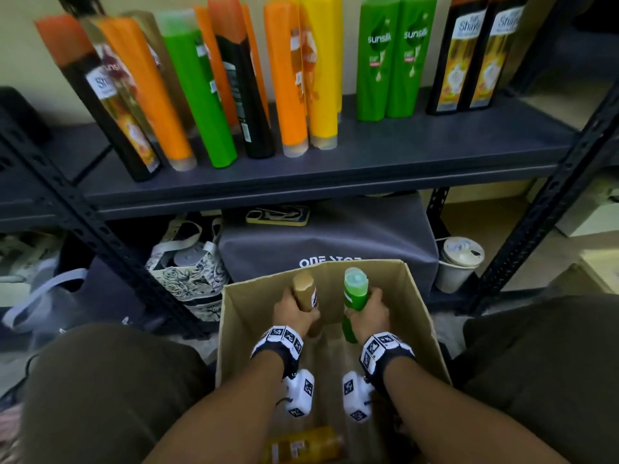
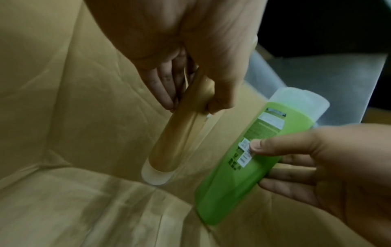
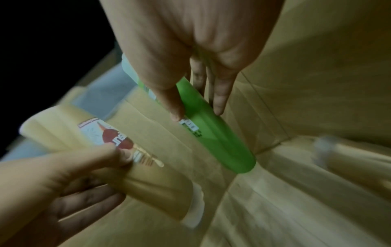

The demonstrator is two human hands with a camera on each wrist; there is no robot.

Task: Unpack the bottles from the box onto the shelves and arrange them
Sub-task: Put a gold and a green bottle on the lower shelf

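Both hands are inside the open cardboard box (image 1: 241, 316) between my knees. My left hand (image 1: 294, 313) grips a tan bottle (image 1: 306, 289) around its middle; in the left wrist view that tan bottle (image 2: 180, 133) points cap down toward the box floor. My right hand (image 1: 370, 313) grips a green bottle (image 1: 355, 293) beside it, seen as the green bottle (image 3: 211, 133) in the right wrist view. A yellow bottle (image 1: 301, 443) lies on the box floor near me. Another tan bottle (image 3: 355, 165) lies blurred at the box's right.
The dark shelf (image 1: 368, 155) above holds a row of orange, green, yellow and black bottles, with bare room at its front edge. Under it sit a grey fabric bag (image 1: 328, 239), a patterned tote (image 1: 187, 269) and a white cup (image 1: 457, 262). Shelf uprights (image 1: 536, 212) flank the box.
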